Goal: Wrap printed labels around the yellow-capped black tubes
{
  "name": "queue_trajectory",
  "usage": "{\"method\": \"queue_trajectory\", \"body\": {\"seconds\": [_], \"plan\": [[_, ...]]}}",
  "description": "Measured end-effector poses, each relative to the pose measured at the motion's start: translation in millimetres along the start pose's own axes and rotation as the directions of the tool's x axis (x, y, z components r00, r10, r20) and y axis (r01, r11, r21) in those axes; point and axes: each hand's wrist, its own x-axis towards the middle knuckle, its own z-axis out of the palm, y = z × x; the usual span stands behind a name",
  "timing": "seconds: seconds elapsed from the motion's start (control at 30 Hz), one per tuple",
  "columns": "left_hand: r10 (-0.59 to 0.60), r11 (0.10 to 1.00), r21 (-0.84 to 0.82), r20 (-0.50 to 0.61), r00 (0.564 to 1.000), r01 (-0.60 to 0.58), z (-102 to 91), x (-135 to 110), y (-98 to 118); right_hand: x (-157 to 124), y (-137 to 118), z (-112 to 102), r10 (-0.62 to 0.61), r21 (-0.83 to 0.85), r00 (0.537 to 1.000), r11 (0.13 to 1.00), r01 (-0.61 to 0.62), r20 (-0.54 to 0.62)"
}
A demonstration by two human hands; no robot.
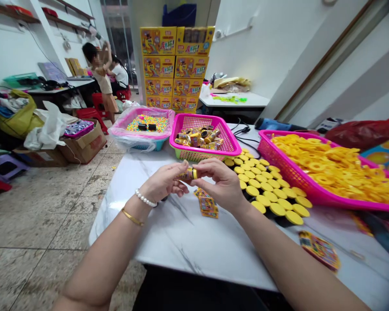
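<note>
My left hand (164, 183) and my right hand (222, 183) meet above the white marble table (188, 237), both pinching one small yellow labelled container (188, 174) between their fingertips. The left wrist wears a pearl bracelet and a gold bangle. Just under the hands lie a few colourful sticker labels (208, 205). To the right of my right hand stand rows of yellow round caps (269, 194).
A pink basket (228, 149) of finished small containers sits behind the hands. A long pink tray (278, 166) holds yellow rings. A lined tub (125, 129) holds coloured candies. Stacked yellow cartons (175, 69) stand behind. Two people (105, 80) are far left; boxes and bags cover the floor.
</note>
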Motion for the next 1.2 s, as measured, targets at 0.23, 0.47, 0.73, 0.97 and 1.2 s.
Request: {"method": "queue_trajectory", "body": {"seconds": [0.23,0.47,0.73,0.97,1.2], "plan": [[0.153,0.984,0.101,-0.066,0.986,-0.146,-0.9,-1,-1,0,-10,1,-0.001,-0.056,1.0,0.998,0.0,-0.017],[0.255,0.933,0.278,-0.065,0.965,-0.228,6.7,-3,1,-3,-14,7,0.269,0.173,0.963,0.949,-0.264,-0.01],[0.326,0.906,0.311,-0.078,0.942,-0.287,9.3,1,-6,0,-18,11,0.45,0.314,0.893,0.851,-0.421,-0.019],[0.241,0.942,0.27,-0.139,0.96,-0.197,11.6,5,-13,4,-7,9,0.619,0.533,0.76,0.583,-0.613,0.198],[0.0,1.0,0.024,-0.069,0.998,0.001,10.6,3,-10,3,-1,4,0.446,0.547,0.881,0.704,-0.454,0.157]]}}
